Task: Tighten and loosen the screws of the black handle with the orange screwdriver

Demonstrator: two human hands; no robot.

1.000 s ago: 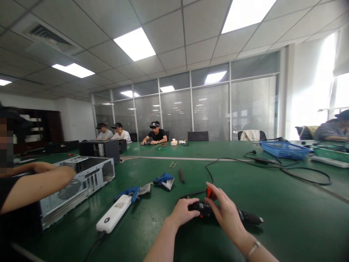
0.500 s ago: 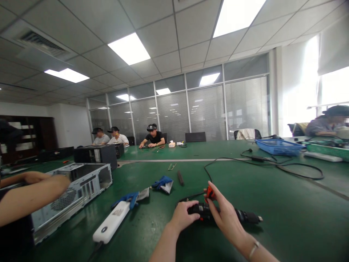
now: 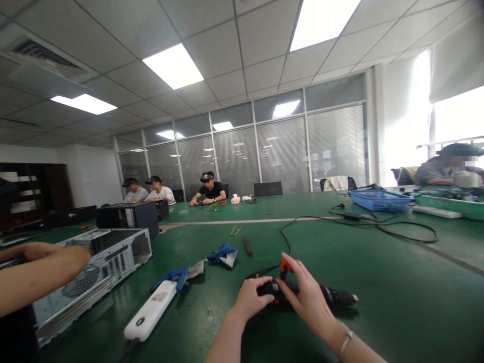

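At the desk's (image 3: 204, 322) near side, the left end of a black tool (image 3: 336, 296), likely stiff and weighty, best held round its body, is clasped by the left hand (image 3: 247, 298), an orange piece (image 3: 284, 267) being pinched by the right hand (image 3: 312, 305).

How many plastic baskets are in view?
2: blue basket toward the right, green basket right of it, cut off by the picture's edge. More may be hidden.

The single head view looks forward and slightly down across the green desk (image 3: 212, 297), hands close, ceiling filling the top
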